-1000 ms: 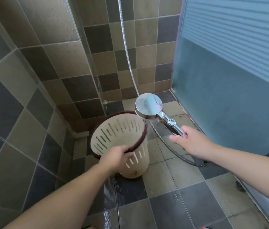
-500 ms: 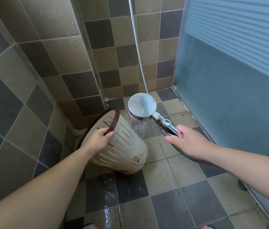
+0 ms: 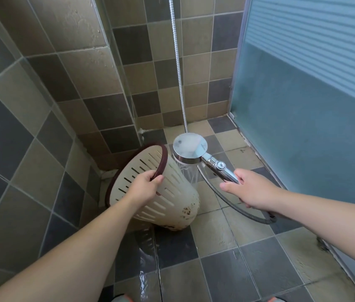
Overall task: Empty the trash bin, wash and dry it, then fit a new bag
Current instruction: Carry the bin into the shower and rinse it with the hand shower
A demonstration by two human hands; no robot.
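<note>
Tiled shower corner (image 3: pixel 89 68) in brown, tan and grey squares; frosted glass door (image 3: pixel 307 118) along the right side; wet floor (image 3: pixel 215 253) with a thin run of water toward the near edge.

Left hand (image 3: pixel 143 188) clamped on the dark red rim (image 3: pixel 161 162) of the trash bin (image 3: pixel 172 199): fingers curled over the rim's near edge into the mouth, thumb pressed on the outer wall. Bin cream, slotted, tipped over on its side, mouth turned left toward the wall, base down and to the right of that grip, brown stains near the bottom, lower edge at or just above the floor — contact not clear.

Right hand (image 3: pixel 250 190) wrapped round the chrome handle of the shower head (image 3: pixel 190 148), fingers curled under, thumb stretched out to the left. Round spray face just beyond and left of this grip, pointing down, right beside the bin's upper wall. Water falling from it onto or just past the bin's side. Metal hose (image 3: pixel 179 73) rising up the back wall, a second loop sagging below the right hand toward the floor.

Near edge: toes of two shoes (image 3: pixel 124 298), barely in view.
</note>
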